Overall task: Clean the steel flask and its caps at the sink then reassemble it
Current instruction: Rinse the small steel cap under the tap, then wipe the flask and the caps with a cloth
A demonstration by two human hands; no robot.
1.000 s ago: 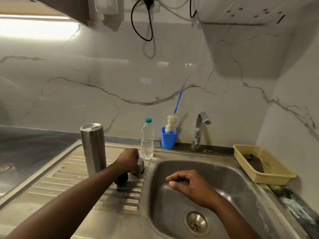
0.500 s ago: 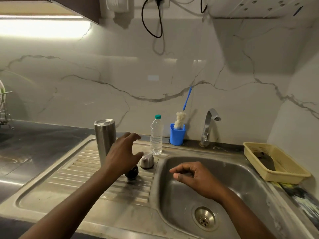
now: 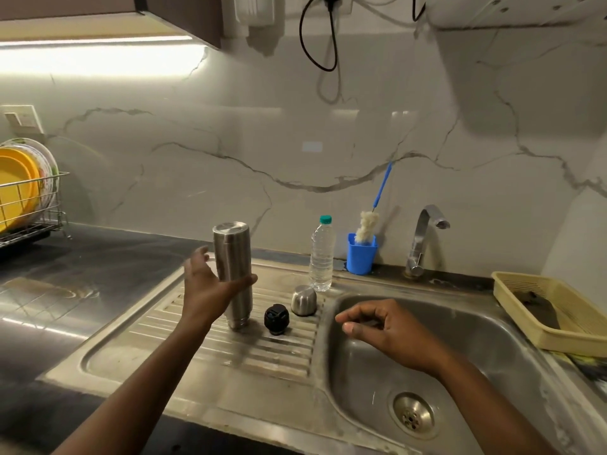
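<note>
The steel flask [image 3: 231,254] stands mouth down on the ribbed drainboard [image 3: 230,353]. My left hand [image 3: 207,290] spreads around its lower half, thumb lying across the front and fingers out to the flask's left, without a closed grip. To the right of the flask sit the black inner cap [image 3: 276,319] and, behind it, the steel outer cap [image 3: 303,300], both free. Above the sink basin [image 3: 476,339] hovers my right hand [image 3: 387,333], fingers loosely curled and holding nothing.
A plastic water bottle [image 3: 322,257], a blue holder [image 3: 361,257] with a bottle brush and the tap [image 3: 423,238] line the back edge. A yellow basket [image 3: 558,323] sits right of the basin. A dish rack [image 3: 29,198] with plates stands far left.
My left hand left the steel cap beside the basin and moved left and up to the flask. The view shifted left. The right hand stayed over the basin.
</note>
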